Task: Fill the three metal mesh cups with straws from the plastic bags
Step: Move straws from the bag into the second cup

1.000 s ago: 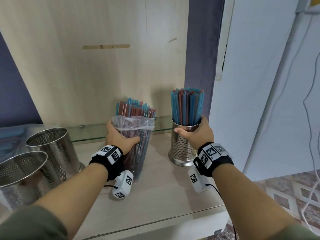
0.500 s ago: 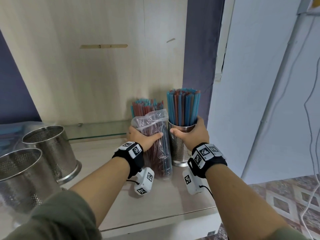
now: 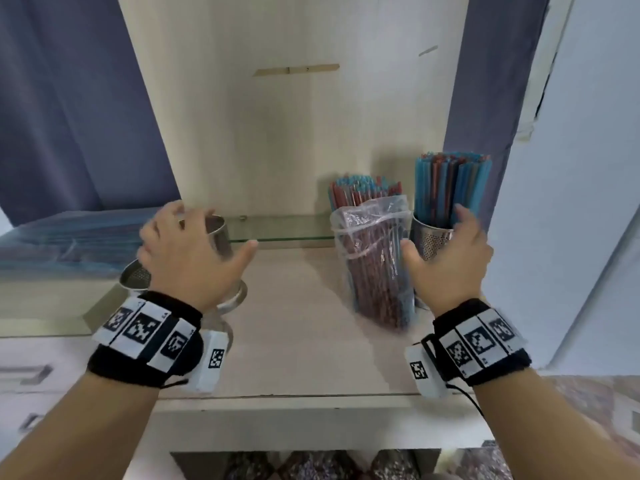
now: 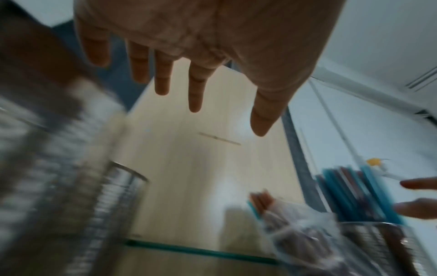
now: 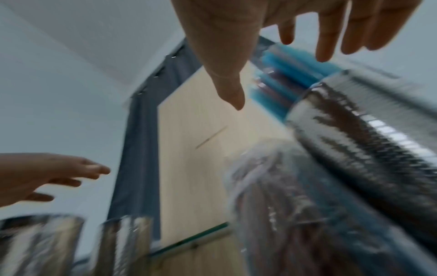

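Note:
A metal mesh cup (image 3: 431, 239) packed with blue and red straws (image 3: 450, 188) stands at the right end of the wooden shelf (image 3: 304, 341). A clear plastic bag of straws (image 3: 375, 268) stands upright just left of it. My right hand (image 3: 450, 261) hovers open in front of that cup, fingers spread, holding nothing. My left hand (image 3: 194, 251) is open with spread fingers in front of an empty mesh cup (image 3: 218, 233). A second empty cup (image 3: 136, 275) peeks out to its left. The wrist views are blurred; both show open hands (image 4: 194, 78) (image 5: 236, 89).
A wooden back panel (image 3: 294, 133) closes the shelf behind; a low glass strip (image 3: 284, 230) runs along its foot. Flat plastic bags of blue straws (image 3: 69, 244) lie at the far left. A white wall (image 3: 571, 202) borders the right. The shelf's front edge is near my wrists.
Both hands have let go: the left left the straw bag and swung left to the empty cup, the right opened and drew back from the filled cup. The view shifted.

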A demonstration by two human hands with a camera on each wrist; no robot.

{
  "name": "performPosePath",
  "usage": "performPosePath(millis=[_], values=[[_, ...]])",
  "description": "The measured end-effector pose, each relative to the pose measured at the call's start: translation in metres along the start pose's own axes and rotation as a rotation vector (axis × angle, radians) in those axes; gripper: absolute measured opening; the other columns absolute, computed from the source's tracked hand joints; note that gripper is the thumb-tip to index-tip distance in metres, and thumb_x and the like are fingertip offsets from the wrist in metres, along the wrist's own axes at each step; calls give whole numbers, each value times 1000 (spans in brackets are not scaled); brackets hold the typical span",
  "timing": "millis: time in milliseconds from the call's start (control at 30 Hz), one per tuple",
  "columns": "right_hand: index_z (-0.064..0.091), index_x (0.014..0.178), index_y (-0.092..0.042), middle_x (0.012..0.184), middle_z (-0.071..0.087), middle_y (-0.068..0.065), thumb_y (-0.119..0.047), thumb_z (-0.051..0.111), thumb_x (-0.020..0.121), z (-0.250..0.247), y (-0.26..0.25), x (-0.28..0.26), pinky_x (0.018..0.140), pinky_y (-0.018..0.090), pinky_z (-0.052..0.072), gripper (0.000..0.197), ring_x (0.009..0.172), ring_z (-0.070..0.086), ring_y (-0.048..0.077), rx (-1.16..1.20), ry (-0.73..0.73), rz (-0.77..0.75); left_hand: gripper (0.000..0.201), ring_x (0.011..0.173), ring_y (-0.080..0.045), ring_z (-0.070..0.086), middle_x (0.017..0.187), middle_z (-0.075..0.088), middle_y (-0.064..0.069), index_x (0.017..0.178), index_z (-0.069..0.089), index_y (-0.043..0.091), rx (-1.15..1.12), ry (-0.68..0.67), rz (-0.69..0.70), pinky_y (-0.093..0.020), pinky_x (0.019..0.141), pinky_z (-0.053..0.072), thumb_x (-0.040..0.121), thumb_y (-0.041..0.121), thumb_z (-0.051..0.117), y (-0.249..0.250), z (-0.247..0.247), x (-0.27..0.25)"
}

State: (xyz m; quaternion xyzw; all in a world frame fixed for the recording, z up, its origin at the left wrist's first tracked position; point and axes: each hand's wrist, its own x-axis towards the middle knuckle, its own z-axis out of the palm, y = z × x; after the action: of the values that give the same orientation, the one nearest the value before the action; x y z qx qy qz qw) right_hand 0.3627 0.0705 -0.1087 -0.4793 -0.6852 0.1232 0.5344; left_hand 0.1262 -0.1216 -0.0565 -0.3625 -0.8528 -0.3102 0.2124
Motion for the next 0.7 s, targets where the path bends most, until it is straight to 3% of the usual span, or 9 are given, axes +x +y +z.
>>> performPosePath(millis=[100,200,300,400,500,600,700], values=[[49,133,-12,131,51,15,-38,74,82,19,-26,-12,101,44,39,62,121,46,35,-38,-298,-211,84,136,-40,22,150,26,-19,134,49,18,37,10,-112,-56,108,21,71,70,67,-42,-11,1],[43,138,-15,144,38,17,-43,71,83,39,-39,-11,106,48,36,68,129,37,39,-291,-499,-179,116,138,-38,24,149,28,-21,143,37,16,-12,-153,-179,-53,112,25,55,90,56,-73,-11,-1],[36,143,-15,151,28,18,-46,71,83,50,-43,-6,109,51,33,77,136,31,40,-480,-533,-150,130,134,-31,39,147,39,-14,148,25,18,-242,-185,-180,-49,109,36,42,79,69,-87,-9,-5],[38,138,-9,143,37,20,-50,71,82,54,-49,1,106,51,37,77,132,36,40,-543,-475,-171,133,128,-23,48,142,48,-7,149,18,25,-422,-137,-159,-40,106,39,41,68,82,-87,0,-11],[40,133,-9,139,40,20,-48,75,78,55,-58,8,105,51,38,76,130,37,39,-517,-382,-213,142,126,-15,49,142,48,-2,149,11,31,-584,-210,-75,-40,109,38,35,71,86,-77,23,-13],[35,143,-17,152,29,18,-45,78,75,58,-60,19,114,52,29,85,141,27,37,-503,-427,-334,144,128,-10,45,145,41,4,149,13,26,-627,-339,0,-34,111,35,33,68,87,-57,49,-9],[18,155,-20,161,20,13,-48,76,78,63,-58,29,120,52,15,99,150,15,33,-583,-561,-410,134,124,-12,47,141,47,2,147,18,23,-621,-377,52,-28,106,35,40,56,91,-34,72,0]])
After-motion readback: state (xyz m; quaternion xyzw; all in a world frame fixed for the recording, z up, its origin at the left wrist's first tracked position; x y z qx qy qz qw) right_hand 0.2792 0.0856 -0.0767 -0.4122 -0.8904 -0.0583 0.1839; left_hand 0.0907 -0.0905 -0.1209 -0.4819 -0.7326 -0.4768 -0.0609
